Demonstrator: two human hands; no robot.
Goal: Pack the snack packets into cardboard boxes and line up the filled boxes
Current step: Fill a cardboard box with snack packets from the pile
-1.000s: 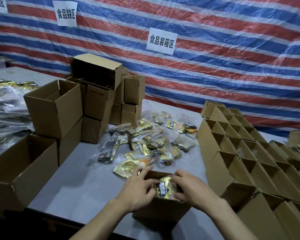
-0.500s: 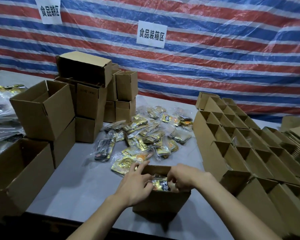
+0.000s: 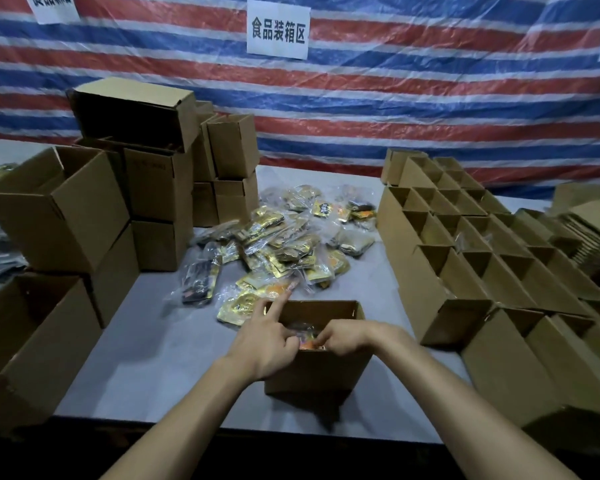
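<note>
A small open cardboard box (image 3: 321, 375) stands near the table's front edge. Both hands reach into its top. My left hand (image 3: 265, 342) has its fingers curled on a snack packet (image 3: 303, 336) inside the box, with the index finger sticking out straight. My right hand (image 3: 345, 336) curls its fingers over the same packet at the box's near rim. A pile of gold and clear snack packets (image 3: 284, 244) lies on the grey table just beyond the box.
Rows of open small boxes (image 3: 465, 244) fill the table's right side. Stacked empty boxes (image 3: 136, 188) stand at the back left, with larger open cartons (image 3: 32, 323) at the left edge. Flat cardboard (image 3: 589, 223) lies far right. A striped tarp hangs behind.
Both hands have pushed the packet from above the rim down into the box. The view has shifted closer and slightly down.
</note>
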